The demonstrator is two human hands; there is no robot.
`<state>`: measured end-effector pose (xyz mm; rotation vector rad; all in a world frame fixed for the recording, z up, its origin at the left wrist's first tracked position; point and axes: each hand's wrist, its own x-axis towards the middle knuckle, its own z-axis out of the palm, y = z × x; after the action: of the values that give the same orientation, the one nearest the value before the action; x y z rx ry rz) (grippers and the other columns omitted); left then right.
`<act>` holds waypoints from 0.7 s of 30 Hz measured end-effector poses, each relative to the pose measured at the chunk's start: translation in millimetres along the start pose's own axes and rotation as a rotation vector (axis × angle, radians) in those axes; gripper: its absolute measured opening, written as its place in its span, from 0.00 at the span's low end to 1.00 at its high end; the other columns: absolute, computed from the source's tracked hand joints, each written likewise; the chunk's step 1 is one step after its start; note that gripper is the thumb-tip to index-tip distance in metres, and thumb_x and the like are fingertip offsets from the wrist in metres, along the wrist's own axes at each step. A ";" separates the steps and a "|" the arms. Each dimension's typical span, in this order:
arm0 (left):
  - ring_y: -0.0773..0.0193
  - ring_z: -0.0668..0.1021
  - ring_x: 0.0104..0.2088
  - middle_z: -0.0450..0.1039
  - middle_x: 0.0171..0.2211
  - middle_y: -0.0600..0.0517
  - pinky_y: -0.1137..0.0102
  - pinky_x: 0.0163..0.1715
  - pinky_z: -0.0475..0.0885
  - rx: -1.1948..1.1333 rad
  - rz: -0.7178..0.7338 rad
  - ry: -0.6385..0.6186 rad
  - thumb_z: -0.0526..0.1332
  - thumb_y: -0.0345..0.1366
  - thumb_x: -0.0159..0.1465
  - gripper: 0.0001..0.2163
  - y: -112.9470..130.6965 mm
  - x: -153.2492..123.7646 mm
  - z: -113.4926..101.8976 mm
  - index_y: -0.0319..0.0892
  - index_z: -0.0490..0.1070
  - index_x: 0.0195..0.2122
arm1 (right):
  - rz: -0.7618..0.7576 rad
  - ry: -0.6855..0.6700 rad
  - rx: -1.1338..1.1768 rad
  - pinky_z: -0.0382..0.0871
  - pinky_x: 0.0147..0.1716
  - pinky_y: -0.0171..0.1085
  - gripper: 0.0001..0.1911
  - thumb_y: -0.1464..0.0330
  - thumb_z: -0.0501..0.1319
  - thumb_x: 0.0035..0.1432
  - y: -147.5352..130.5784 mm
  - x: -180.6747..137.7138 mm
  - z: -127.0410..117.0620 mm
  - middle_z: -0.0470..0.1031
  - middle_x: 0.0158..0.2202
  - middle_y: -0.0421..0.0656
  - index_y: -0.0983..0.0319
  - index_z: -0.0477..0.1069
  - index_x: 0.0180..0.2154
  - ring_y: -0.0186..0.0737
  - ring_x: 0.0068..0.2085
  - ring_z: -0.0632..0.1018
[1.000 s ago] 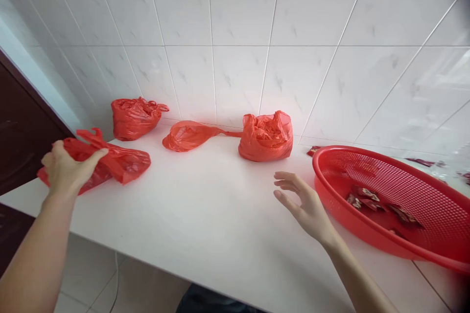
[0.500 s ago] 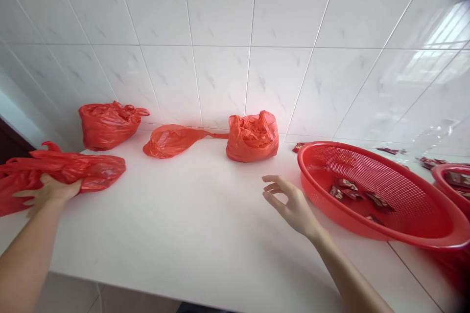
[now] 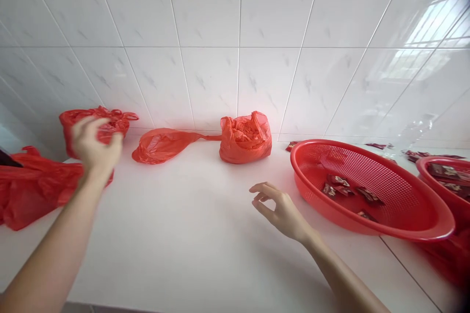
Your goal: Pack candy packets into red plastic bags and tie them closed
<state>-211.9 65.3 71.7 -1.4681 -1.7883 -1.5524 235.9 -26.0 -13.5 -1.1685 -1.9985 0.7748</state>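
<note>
My left hand (image 3: 93, 144) is raised over the white counter (image 3: 191, 215) with its fingers spread and empty, in front of a tied red plastic bag (image 3: 117, 122) by the wall. A flattened red bag (image 3: 33, 188) lies just left of it at the counter's edge. My right hand (image 3: 281, 208) hovers open above the counter, fingers loosely curled, left of a large red mesh basket (image 3: 422, 225) that holds several small dark red packets (image 3: 340, 183). A long limp red bag (image 3: 161, 144) and a bulging open red bag (image 3: 246, 137) lie along the wall.
A second red basket (image 3: 446, 176) with packets shows at the right edge. More packets (image 3: 418, 154) lie scattered behind the baskets near the white tiled wall (image 3: 235, 58). The counter's front edge runs along the bottom of the view.
My left hand has let go of the flattened red bag and lifted up and right towards the tied bag. The view has shifted right. My right hand has hardly moved.
</note>
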 end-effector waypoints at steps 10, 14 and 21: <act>0.57 0.79 0.44 0.80 0.39 0.50 0.65 0.49 0.70 -0.262 0.444 -1.032 0.60 0.32 0.61 0.09 229.1 -24.7 179.6 0.44 0.80 0.37 | -0.041 -0.056 -0.143 0.75 0.46 0.44 0.14 0.68 0.55 0.66 20.5 -1.7 14.7 0.70 0.54 0.46 0.55 0.69 0.52 0.40 0.46 0.78; 0.56 0.79 0.40 0.78 0.35 0.49 0.62 0.43 0.73 -0.184 0.313 -1.156 0.69 0.34 0.56 0.06 245.6 -42.7 229.5 0.39 0.78 0.34 | -0.056 -0.046 -0.260 0.75 0.47 0.46 0.19 0.69 0.54 0.66 20.7 -2.8 13.9 0.67 0.60 0.48 0.54 0.65 0.58 0.44 0.48 0.79; 0.63 0.78 0.41 0.75 0.44 0.48 0.65 0.41 0.76 -0.276 0.205 -1.157 0.61 0.40 0.69 0.10 222.6 -70.4 250.6 0.40 0.73 0.45 | -0.041 0.005 -0.328 0.75 0.48 0.51 0.30 0.70 0.54 0.65 26.0 1.8 17.3 0.46 0.72 0.53 0.52 0.54 0.66 0.47 0.52 0.78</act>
<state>91.8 221.3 45.1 -2.9564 -1.8092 -0.8560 234.2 -16.1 -43.1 -1.3032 -2.1944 0.4318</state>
